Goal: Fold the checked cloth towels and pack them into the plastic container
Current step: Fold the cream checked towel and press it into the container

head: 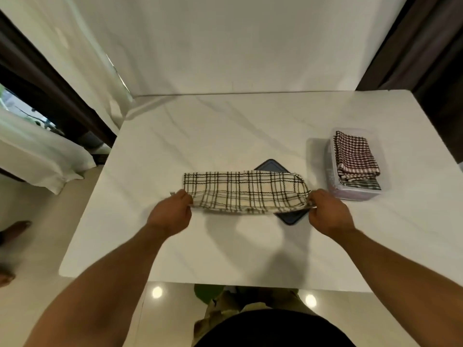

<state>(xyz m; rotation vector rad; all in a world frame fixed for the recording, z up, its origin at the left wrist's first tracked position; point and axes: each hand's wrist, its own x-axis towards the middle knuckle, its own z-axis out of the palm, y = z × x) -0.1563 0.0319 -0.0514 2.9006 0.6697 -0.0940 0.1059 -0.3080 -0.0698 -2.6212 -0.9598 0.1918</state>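
A cream towel with black checks (244, 191) is stretched into a long folded strip just above the white marble table (200, 126). My left hand (172, 212) pinches its left end and my right hand (327, 212) pinches its right end. At the table's right stands a clear plastic container (333, 189). It holds a folded red-checked towel (354, 156) on top of a dark striped towel (360, 184).
A dark blue lid (290, 219) lies flat on the table under the stretched towel, partly hidden by it. White curtains hang at the left and a white wall stands behind the table. A person's foot (13, 231) shows on the floor at far left.
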